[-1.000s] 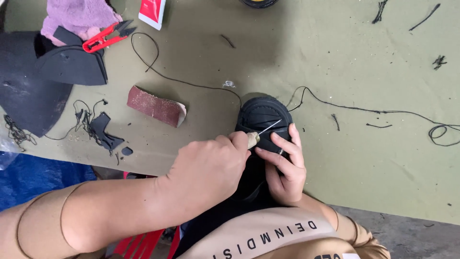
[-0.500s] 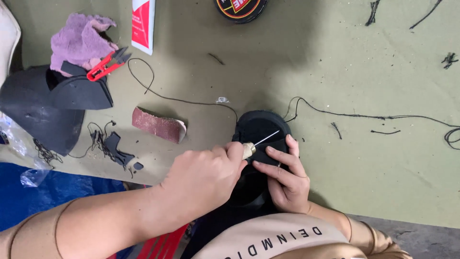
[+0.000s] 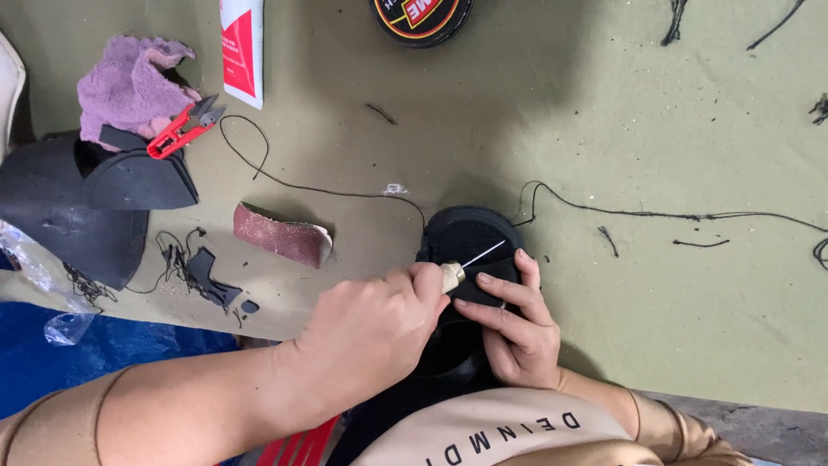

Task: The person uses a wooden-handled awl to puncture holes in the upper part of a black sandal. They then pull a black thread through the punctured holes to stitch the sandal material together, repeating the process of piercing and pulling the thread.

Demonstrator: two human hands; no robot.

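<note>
Left hand (image 3: 371,332): clenched round the pale wooden handle of an awl (image 3: 461,267); the thin metal needle slants up and to the right, over the top of the black shoe.
Right hand (image 3: 513,324): laid on the near right part of the black shoe (image 3: 470,237), fingers spread flat and pressing it down; fingertips lie just beside the awl handle.
Black shoe: at the near edge of the table, middle of the scene, its rounded end pointing far; the near part is hidden under the hands and runs off the table edge toward the person's lap.
Needle tip: seems to rest on the shoe's upper surface, though whether it has pierced the material cannot be told.
Black thread (image 3: 655,214): trails from the shoe's far right side across the table to the right edge; another strand (image 3: 302,185) curves off to the far left.
Sandpaper piece (image 3: 283,235): reddish brown, curled, just left of the shoe.
Black scraps (image 3: 207,276): near left, by the table edge.
Red snips (image 3: 183,128): far left, lying on dark sole pieces (image 3: 82,207), next to a lilac cloth (image 3: 129,82).
Round tin (image 3: 423,15): black, at the far edge.
Table (image 3: 690,345): covered in olive-green sheet.
</note>
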